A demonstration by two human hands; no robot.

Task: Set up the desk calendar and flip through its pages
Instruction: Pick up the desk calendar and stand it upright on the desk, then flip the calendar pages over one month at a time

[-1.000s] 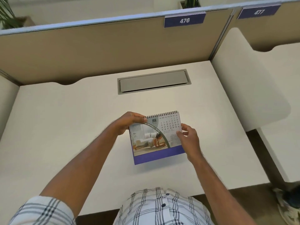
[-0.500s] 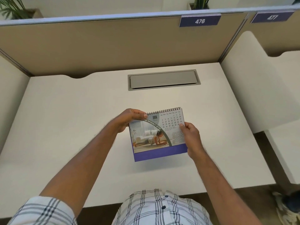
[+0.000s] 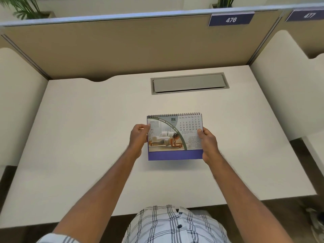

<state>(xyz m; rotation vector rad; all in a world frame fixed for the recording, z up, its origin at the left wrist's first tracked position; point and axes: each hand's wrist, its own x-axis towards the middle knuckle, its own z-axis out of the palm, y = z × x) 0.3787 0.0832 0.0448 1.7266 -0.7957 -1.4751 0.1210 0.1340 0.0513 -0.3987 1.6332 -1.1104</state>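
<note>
A pale desk (image 3: 87, 137), walled by beige partitions, carries a closed cable hatch (image 3: 189, 83) near its far edge. Above the desk's middle, the desk calendar (image 3: 175, 137) is gripped at its side edges: left hand (image 3: 138, 139) and right hand (image 3: 208, 144) are closed on it, apparently so the stand can be squared and set down before any page is flipped.

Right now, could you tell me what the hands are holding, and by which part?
The desk calendar, by its side edges: left hand on the left edge, right hand on the right.
</note>
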